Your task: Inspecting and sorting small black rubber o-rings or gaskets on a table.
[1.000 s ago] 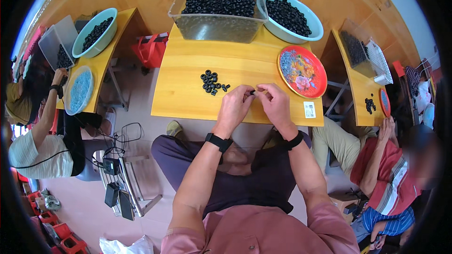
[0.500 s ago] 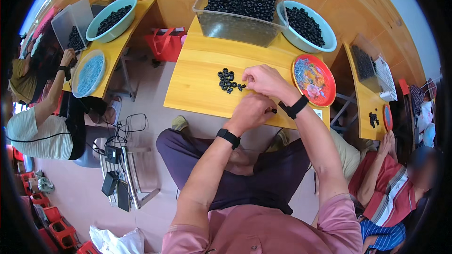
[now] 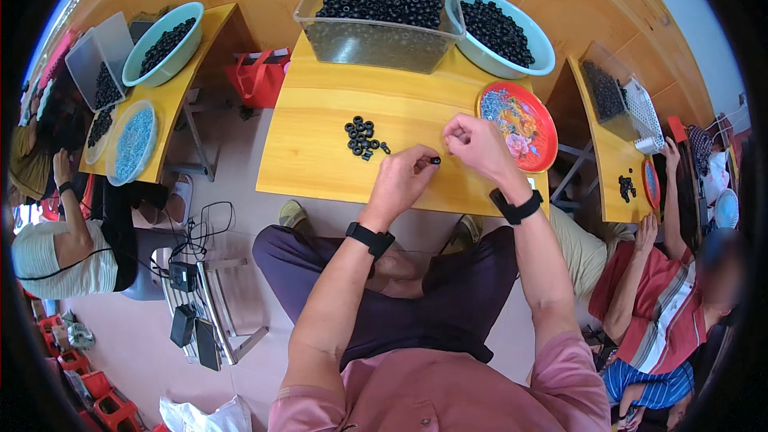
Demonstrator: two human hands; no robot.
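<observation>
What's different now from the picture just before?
The right hand moved right, away from the pile of small black ring-shaped pieces, toward the round red flowered tray; I can't tell if it holds anything. On the right, another person's hand rose beside the white perforated basket. The left hand still pinches its small black piece. The tray and clear plastic box stayed put.

No legible text or labels

The tray (image 3: 547, 124) lies right of the ring pile (image 3: 362, 136).
</observation>
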